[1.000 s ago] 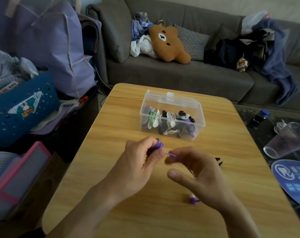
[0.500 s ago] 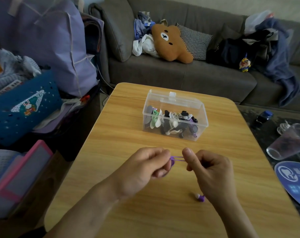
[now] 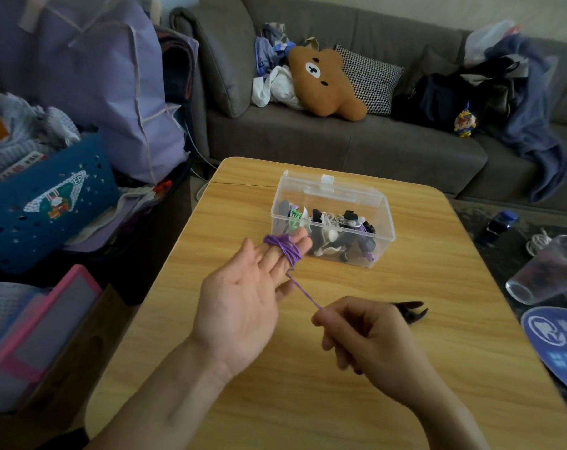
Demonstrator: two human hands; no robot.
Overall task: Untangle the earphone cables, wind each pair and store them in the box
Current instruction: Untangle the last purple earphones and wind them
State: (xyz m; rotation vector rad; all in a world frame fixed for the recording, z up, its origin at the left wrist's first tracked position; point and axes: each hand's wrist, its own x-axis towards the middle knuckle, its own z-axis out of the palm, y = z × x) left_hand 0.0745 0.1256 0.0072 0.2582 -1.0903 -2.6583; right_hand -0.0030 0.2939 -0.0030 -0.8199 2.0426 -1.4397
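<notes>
A person's right hand [image 3: 370, 342] pinches a taut purple earphone cable [image 3: 303, 292] between thumb and curled fingers above the middle of the tabletop [image 3: 405, 368], while the left hand [image 3: 246, 300] is held palm up with its fingers straight, the cable wound in several loops around the outstretched fingers [image 3: 287, 251]. The strand runs from those loops down and across to the right hand's pinch, and a small purple bit shows under the right hand's lower fingers. Just beyond the left fingertips, toward the far edge of the tabletop, stands a clear plastic box [image 3: 334, 219] with its hinged lid tipped back, holding a jumble of wound earphones in white, black, green and purple. A dark clip-like object [image 3: 410, 311] lies on the wood just behind the right hand, toward the right edge; what it is cannot be told. Off the right edge, a clear drinking glass [image 3: 548, 271] lies on its side beside a round blue fan [image 3: 555, 339]. Behind the table, a grey sofa [image 3: 340, 144] carries a brown bear cushion [image 3: 324, 82], a checked pillow [image 3: 370, 79] and heaped clothing; at left sit a lilac bag [image 3: 90, 79] and a blue perforated tote [image 3: 45, 203].
</notes>
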